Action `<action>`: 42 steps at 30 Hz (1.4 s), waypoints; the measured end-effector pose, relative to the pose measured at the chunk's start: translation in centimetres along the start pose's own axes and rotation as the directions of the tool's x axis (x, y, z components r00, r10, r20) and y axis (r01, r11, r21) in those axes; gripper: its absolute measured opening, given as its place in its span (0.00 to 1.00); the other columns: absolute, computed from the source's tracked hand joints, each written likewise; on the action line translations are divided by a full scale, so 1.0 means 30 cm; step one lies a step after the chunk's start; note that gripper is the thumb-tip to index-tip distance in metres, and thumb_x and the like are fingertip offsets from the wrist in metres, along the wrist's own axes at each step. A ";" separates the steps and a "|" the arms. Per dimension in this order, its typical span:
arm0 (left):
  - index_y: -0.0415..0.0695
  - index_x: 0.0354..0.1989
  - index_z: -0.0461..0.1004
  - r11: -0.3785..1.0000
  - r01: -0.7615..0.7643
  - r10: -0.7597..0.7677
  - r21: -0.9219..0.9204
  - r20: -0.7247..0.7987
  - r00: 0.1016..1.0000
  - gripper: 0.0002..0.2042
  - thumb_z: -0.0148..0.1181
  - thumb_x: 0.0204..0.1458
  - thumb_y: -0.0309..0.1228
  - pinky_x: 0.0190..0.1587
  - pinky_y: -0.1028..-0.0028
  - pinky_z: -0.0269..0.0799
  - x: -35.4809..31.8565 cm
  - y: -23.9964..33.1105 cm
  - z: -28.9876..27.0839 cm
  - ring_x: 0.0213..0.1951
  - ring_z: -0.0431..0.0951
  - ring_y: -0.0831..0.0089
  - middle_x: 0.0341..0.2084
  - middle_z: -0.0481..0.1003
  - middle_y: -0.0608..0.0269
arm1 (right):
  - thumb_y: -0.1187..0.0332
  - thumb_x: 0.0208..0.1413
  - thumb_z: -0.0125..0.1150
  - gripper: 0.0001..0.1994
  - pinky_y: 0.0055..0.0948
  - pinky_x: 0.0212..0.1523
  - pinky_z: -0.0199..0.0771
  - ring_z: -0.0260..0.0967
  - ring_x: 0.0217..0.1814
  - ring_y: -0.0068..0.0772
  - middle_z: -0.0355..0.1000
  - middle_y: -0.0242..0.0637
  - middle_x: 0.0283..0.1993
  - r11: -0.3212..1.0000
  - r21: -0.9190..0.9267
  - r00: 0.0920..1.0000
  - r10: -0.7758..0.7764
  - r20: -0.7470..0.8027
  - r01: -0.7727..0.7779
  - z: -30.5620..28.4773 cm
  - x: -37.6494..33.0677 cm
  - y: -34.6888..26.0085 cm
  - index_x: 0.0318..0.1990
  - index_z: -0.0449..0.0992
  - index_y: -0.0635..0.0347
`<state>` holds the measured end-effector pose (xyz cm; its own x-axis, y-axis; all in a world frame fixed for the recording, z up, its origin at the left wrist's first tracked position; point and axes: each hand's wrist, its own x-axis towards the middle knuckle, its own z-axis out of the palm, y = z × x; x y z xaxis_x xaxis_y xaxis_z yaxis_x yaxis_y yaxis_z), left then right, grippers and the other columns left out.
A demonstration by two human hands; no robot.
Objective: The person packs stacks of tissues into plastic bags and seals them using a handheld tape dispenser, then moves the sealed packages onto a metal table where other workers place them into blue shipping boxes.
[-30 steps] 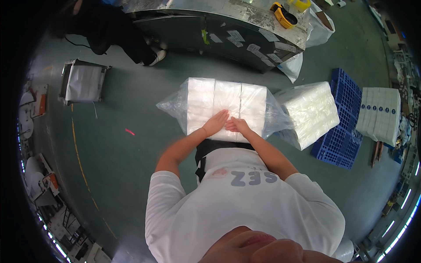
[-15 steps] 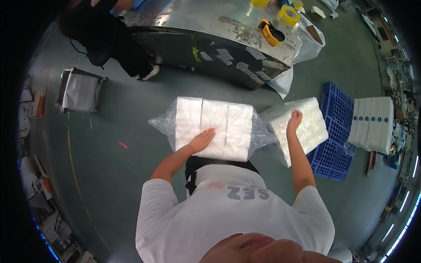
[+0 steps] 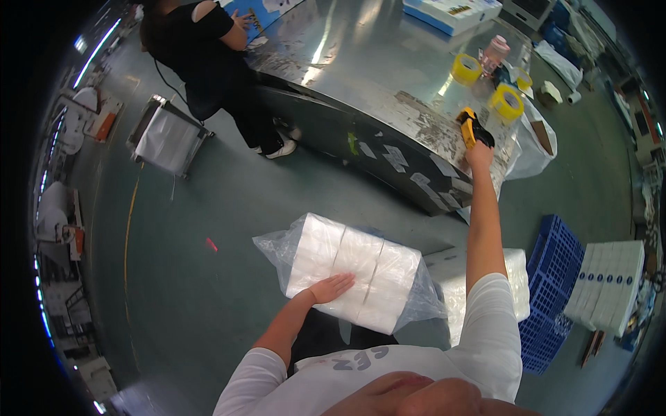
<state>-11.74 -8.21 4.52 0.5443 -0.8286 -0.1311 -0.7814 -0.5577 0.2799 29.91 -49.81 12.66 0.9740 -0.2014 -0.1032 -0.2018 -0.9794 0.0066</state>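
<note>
1. The fingers of the left hand (image 3: 333, 286) lie straight and close together, flat on the pack (image 3: 381, 263) and gripping nothing; their tips point to the right.
2. The fingers of the right hand (image 3: 479, 156) are at the near end of the tape dispenser (image 3: 468, 132). I cannot tell whether they have closed around it.
3. The dispenser, yellow and black, sits by the near right corner of the metal table (image 3: 374, 59).
4. The pack is in front of the person's thighs, askew, its right end nearer the body. It is white, in three sections under clear film that puffs out loosely at both ends.
5. The right arm stretches forward over a second pack (image 3: 454, 281), partly hidden, just right of the first.
6. Beyond the dispenser, yellow tape rolls (image 3: 508, 102) and a pink bottle (image 3: 494, 54) stand on the table; a blue and white box (image 3: 454, 15) is farther back.
7. A white sack (image 3: 538, 156) is beside the table's right end.
8. Farther right are a blue pallet (image 3: 551, 277) and a white stack (image 3: 605, 284).
9. At the table's left end stands a co-worker (image 3: 201, 59) in black, one hand at a blue object (image 3: 260, 21); a cart (image 3: 166, 142) is nearby.
</note>
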 end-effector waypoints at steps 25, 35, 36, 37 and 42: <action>0.36 0.55 0.51 0.993 -0.116 0.120 0.031 -0.177 0.977 0.23 0.37 0.48 0.27 0.58 0.70 0.50 -0.030 -0.051 0.030 0.58 0.52 0.66 0.57 0.50 0.54 | 0.62 0.46 0.56 0.16 0.22 0.37 0.64 0.66 0.34 0.23 0.69 0.33 0.34 -0.108 0.862 0.846 0.166 0.506 -0.495 0.192 -1.504 -0.311 0.39 0.70 0.65; 0.36 0.56 0.49 0.993 -0.063 0.088 0.104 -0.248 0.965 0.24 0.38 0.48 0.28 0.59 0.68 0.47 -0.058 -0.029 0.020 0.58 0.51 0.65 0.58 0.48 0.53 | 0.60 0.44 0.58 0.21 0.25 0.37 0.65 0.67 0.35 0.30 0.68 0.38 0.36 0.135 0.906 0.895 0.266 0.358 -0.402 0.314 -1.514 -0.328 0.43 0.66 0.64; 0.38 0.56 0.50 0.985 -0.090 0.125 0.146 -0.252 0.960 0.24 0.39 0.47 0.28 0.58 0.68 0.48 -0.055 -0.022 -0.002 0.58 0.52 0.66 0.58 0.49 0.54 | 0.60 0.42 0.59 0.24 0.28 0.37 0.66 0.66 0.36 0.34 0.66 0.42 0.39 0.259 0.899 0.902 0.347 0.255 -0.354 0.298 -1.521 -0.339 0.46 0.63 0.63; 0.39 0.56 0.50 0.975 -0.120 0.165 0.185 -0.251 0.954 0.24 0.39 0.47 0.28 0.58 0.68 0.48 -0.059 -0.008 -0.042 0.57 0.53 0.66 0.58 0.49 0.55 | 0.60 0.41 0.60 0.28 0.31 0.37 0.66 0.66 0.38 0.37 0.64 0.45 0.42 0.381 0.868 0.898 0.415 0.147 -0.318 0.282 -1.539 -0.351 0.49 0.60 0.62; 0.41 0.51 0.58 0.871 -0.462 0.491 0.169 -0.335 0.804 0.22 0.43 0.44 0.26 0.55 0.71 0.55 -0.054 0.050 0.026 0.50 0.62 0.69 0.54 0.57 0.61 | 0.59 0.38 0.58 0.31 0.42 0.39 0.66 0.64 0.41 0.49 0.58 0.53 0.47 0.817 0.431 0.918 0.388 0.079 -0.383 0.176 -1.574 -0.472 0.54 0.56 0.45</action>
<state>-14.03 -7.74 4.41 0.1558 -0.9233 0.3510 -0.9833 -0.1112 0.1439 -13.77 -26.36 12.19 0.8077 -0.5642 -0.1712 -0.5821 -0.7168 -0.3839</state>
